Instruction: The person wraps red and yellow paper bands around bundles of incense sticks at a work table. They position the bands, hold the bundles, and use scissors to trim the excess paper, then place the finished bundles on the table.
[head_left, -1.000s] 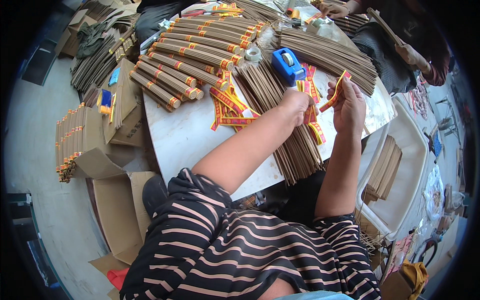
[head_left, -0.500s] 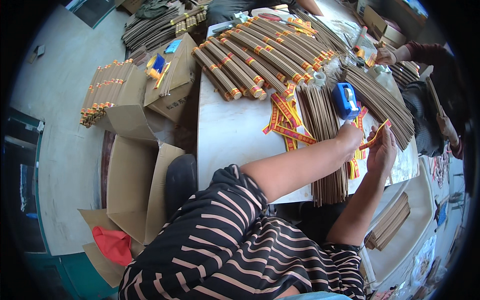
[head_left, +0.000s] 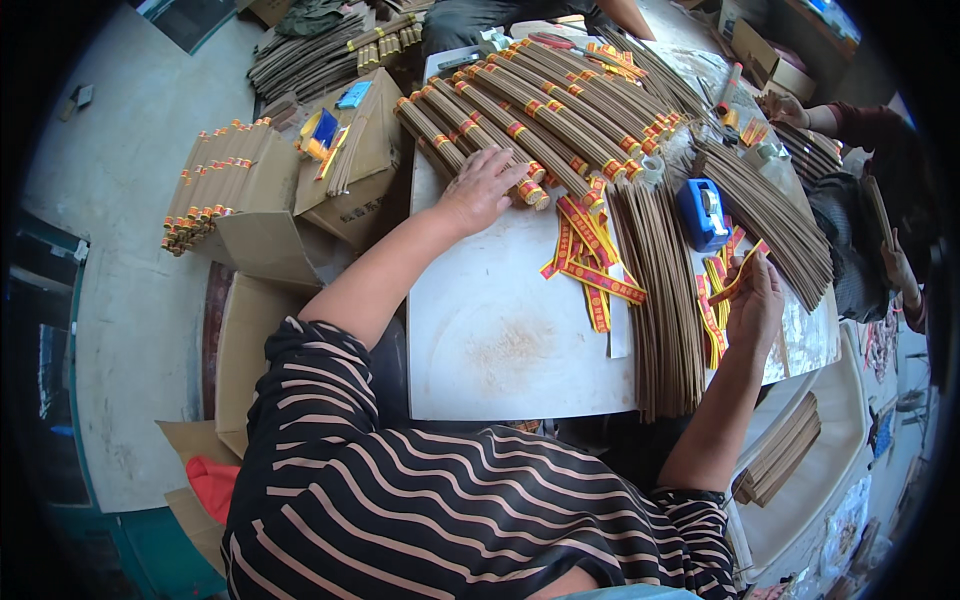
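My left hand (head_left: 485, 188) lies over the near end of a pile of wrapped incense stick bundles (head_left: 560, 125), its fingers stretched out on them. My right hand (head_left: 757, 305) pinches a red and yellow paper strip (head_left: 738, 277) between thumb and fingers, above the right part of the table. More red and yellow strips (head_left: 598, 265) lie spread in the middle, and others (head_left: 712, 320) rest beside my right hand. Between these two groups runs a long heap of loose incense sticks (head_left: 662, 310). A blue tape dispenser (head_left: 703, 215) stands just beyond my right hand.
Another heap of loose sticks (head_left: 775, 215) fans out at the right, near a co-worker's hand (head_left: 790, 110). Left of the white table (head_left: 470, 350) are cardboard boxes (head_left: 355, 185) and stacked bundles (head_left: 212, 185). A white tub (head_left: 840, 430) with sticks stands lower right.
My left hand has left the strip by my right hand and swung far left onto the wrapped bundles. My right hand still holds the strip, nearly in place.
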